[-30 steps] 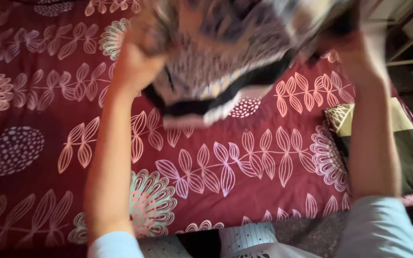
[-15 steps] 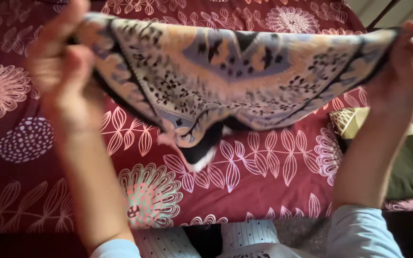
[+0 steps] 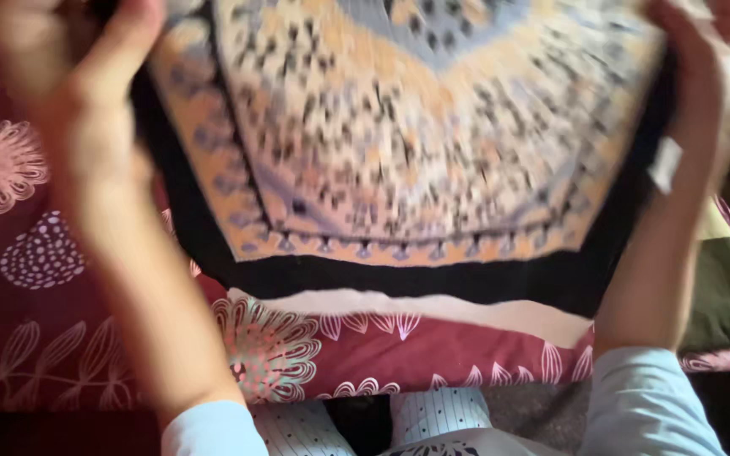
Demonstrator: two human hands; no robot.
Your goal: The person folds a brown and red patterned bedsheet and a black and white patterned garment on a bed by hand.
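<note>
A patterned scarf (image 3: 399,152), orange, blue and cream with black speckles and a black and white border, hangs spread out flat between my two hands above the bed. My left hand (image 3: 86,93) grips its upper left corner. My right hand (image 3: 699,76) grips its upper right corner. A small white label (image 3: 663,165) hangs off the scarf's right edge. The picture is blurred by motion.
Below lies a dark red bedspread (image 3: 35,295) printed with pale flowers and leaves. A folded olive and black cloth (image 3: 728,304) sits at the bed's right edge. My light blue sleeves (image 3: 652,397) and dotted white trousers (image 3: 441,414) show at the bottom.
The scarf was bunched up, then stretched between my hands. It now hangs lower and fully spread, its black border dropped down toward me.
</note>
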